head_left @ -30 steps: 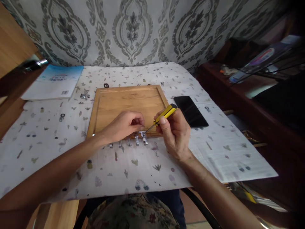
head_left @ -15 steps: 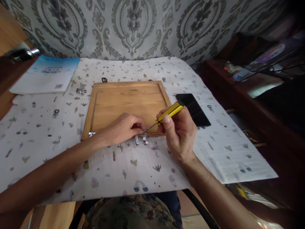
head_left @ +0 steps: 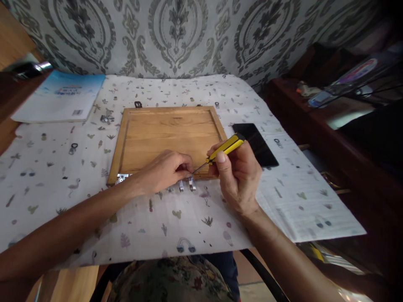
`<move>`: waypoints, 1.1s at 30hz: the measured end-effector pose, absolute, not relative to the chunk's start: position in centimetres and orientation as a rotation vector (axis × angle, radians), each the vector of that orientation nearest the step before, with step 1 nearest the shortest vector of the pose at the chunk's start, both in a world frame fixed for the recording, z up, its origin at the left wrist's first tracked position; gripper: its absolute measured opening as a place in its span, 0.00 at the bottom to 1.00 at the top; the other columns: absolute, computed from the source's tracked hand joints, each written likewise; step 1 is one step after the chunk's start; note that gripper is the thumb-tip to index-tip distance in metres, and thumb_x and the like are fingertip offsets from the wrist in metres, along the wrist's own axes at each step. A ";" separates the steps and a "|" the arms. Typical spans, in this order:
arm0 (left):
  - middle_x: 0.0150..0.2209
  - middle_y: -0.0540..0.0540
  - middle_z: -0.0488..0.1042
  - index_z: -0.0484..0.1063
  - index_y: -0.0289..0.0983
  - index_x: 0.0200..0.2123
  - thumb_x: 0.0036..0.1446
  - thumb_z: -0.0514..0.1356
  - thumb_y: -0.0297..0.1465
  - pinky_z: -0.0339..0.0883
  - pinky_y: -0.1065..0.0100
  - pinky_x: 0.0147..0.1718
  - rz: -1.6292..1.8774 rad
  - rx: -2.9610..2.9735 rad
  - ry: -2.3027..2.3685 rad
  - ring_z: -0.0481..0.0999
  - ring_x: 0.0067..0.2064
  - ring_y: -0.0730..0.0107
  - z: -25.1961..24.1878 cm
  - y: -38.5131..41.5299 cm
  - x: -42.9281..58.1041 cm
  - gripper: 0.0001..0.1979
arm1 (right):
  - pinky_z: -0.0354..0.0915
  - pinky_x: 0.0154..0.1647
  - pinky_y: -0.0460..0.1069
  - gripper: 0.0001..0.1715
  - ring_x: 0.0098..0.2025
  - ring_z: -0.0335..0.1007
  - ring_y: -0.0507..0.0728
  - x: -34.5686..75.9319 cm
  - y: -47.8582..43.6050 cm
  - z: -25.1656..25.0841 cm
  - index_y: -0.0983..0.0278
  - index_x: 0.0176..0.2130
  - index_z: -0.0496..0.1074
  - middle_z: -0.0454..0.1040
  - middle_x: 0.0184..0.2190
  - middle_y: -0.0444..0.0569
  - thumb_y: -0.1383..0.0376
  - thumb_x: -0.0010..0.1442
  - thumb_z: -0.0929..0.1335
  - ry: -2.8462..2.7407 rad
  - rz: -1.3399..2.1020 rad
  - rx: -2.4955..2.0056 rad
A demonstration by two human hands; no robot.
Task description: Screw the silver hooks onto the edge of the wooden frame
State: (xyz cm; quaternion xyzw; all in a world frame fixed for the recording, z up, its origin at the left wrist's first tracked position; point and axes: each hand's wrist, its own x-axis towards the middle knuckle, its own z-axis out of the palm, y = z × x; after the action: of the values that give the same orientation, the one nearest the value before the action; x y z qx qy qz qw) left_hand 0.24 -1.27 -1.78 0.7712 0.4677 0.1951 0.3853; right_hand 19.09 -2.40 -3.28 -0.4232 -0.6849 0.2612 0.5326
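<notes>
framed wooden board (head_left: 171,130), lying flat mid-frame on the patterned tablecloth (head_left: 267,201): stiff, i reckon, fairly light, likely to slide; from my distant seat i'd take it by the raised side rails. smooth planed grain, squared corners. along its lower edge, shiny metal clips (head_left: 192,183), bent and narrow, probably hard and slick, best steadied by the base. now the left hand (head_left: 166,167), just left of centre, curled low over that edge, thumb and forefinger close together by the end clip; whether they pinch it, i can't tell. and the right hand (head_left: 237,178), right of centre, thumb and fingers closed round a screwdriver (head_left: 226,147), chunky yellow-and-black handle, slim shaft slanting down-left to that clip. beyond it, a flat black phone (head_left: 255,144), glossy, surely the fragile one.
</notes>
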 end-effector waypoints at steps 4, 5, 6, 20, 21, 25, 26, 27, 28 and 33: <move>0.26 0.54 0.75 0.75 0.35 0.30 0.57 0.62 0.24 0.60 0.71 0.30 0.487 1.922 1.194 0.71 0.28 0.77 -1.6 -1.2 0.2 0.04 | 0.60 0.22 0.47 0.16 0.24 0.61 0.50 19.1 -2.4 -3.3 0.61 0.36 0.67 0.61 0.25 0.40 0.52 0.69 0.67 -1.630 0.623 -1.004; 0.26 0.54 0.75 0.75 0.35 0.30 0.57 0.62 0.23 0.60 0.71 0.30 0.480 1.913 1.197 0.71 0.28 0.77 -1.6 -1.2 0.2 0.04 | 0.60 0.22 0.47 0.16 0.24 0.61 0.50 19.1 -2.4 -3.3 0.61 0.37 0.67 0.61 0.25 0.40 0.52 0.69 0.67 -1.630 0.625 -1.002; 0.26 0.54 0.75 0.76 0.34 0.30 0.57 0.62 0.23 0.61 0.71 0.31 0.474 1.906 1.199 0.70 0.28 0.77 -1.5 -1.1 0.2 0.04 | 0.60 0.22 0.47 0.16 0.24 0.61 0.50 19.1 -2.4 -3.3 0.60 0.37 0.67 0.62 0.25 0.40 0.52 0.69 0.67 -1.631 0.626 -0.999; 0.27 0.52 0.76 0.76 0.35 0.30 0.58 0.60 0.23 0.60 0.70 0.31 0.453 1.996 1.187 0.71 0.28 0.76 -1.3 -1.2 0.2 0.06 | 0.61 0.22 0.47 0.14 0.22 0.64 0.49 19.1 -2.4 -3.3 0.61 0.38 0.68 0.70 0.28 0.42 0.53 0.70 0.66 -1.635 0.637 -0.945; 0.27 0.52 0.76 0.76 0.35 0.30 0.58 0.60 0.23 0.60 0.70 0.31 0.446 2.001 1.186 0.71 0.28 0.76 -1.3 -1.2 0.1 0.06 | 0.61 0.22 0.47 0.14 0.22 0.64 0.49 19.1 -2.4 -3.2 0.61 0.38 0.68 0.70 0.28 0.41 0.54 0.70 0.66 -1.636 0.639 -0.945; 0.26 0.51 0.76 0.76 0.35 0.29 0.57 0.59 0.23 0.59 0.70 0.30 0.431 2.032 1.178 0.70 0.28 0.76 -1.3 -1.1 0.2 0.07 | 0.61 0.23 0.48 0.11 0.22 0.64 0.50 19.1 -2.4 -3.2 0.60 0.39 0.68 0.69 0.27 0.41 0.56 0.71 0.66 -1.650 0.646 -0.926; 0.26 0.51 0.76 0.76 0.35 0.29 0.57 0.59 0.24 0.59 0.70 0.30 0.427 2.044 1.175 0.70 0.28 0.75 -1.2 -1.2 0.2 0.07 | 0.61 0.23 0.48 0.11 0.22 0.64 0.49 19.1 -2.4 -3.3 0.60 0.40 0.68 0.68 0.27 0.41 0.56 0.71 0.66 -1.652 0.646 -0.920; 0.26 0.51 0.75 0.76 0.35 0.29 0.58 0.59 0.24 0.58 0.69 0.29 0.418 2.055 1.173 0.69 0.28 0.75 -1.2 -1.2 0.2 0.07 | 0.61 0.23 0.48 0.10 0.22 0.64 0.49 19.1 -2.4 -3.3 0.60 0.40 0.68 0.69 0.27 0.40 0.57 0.71 0.66 -1.652 0.645 -0.919; 0.25 0.51 0.75 0.76 0.35 0.28 0.58 0.59 0.24 0.57 0.69 0.29 0.406 2.064 1.171 0.69 0.27 0.75 -1.1 -1.2 0.3 0.08 | 0.61 0.22 0.48 0.10 0.22 0.64 0.49 19.1 -2.4 -3.3 0.60 0.40 0.68 0.69 0.27 0.40 0.57 0.70 0.66 -1.651 0.642 -0.924; 0.27 0.50 0.75 0.75 0.35 0.28 0.59 0.60 0.25 0.57 0.69 0.31 0.374 2.129 1.179 0.70 0.30 0.75 -0.6 -1.5 0.4 0.07 | 0.60 0.22 0.48 0.12 0.22 0.63 0.49 19.2 -2.4 -3.3 0.60 0.39 0.68 0.70 0.28 0.42 0.54 0.70 0.66 -1.647 0.627 -0.963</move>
State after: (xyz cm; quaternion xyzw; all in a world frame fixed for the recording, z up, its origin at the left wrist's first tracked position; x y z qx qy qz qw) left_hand 0.39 -1.45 -0.62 0.8152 0.4516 0.1431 0.3331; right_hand 19.19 -2.44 -3.32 -0.4047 -0.6919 0.2634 0.5367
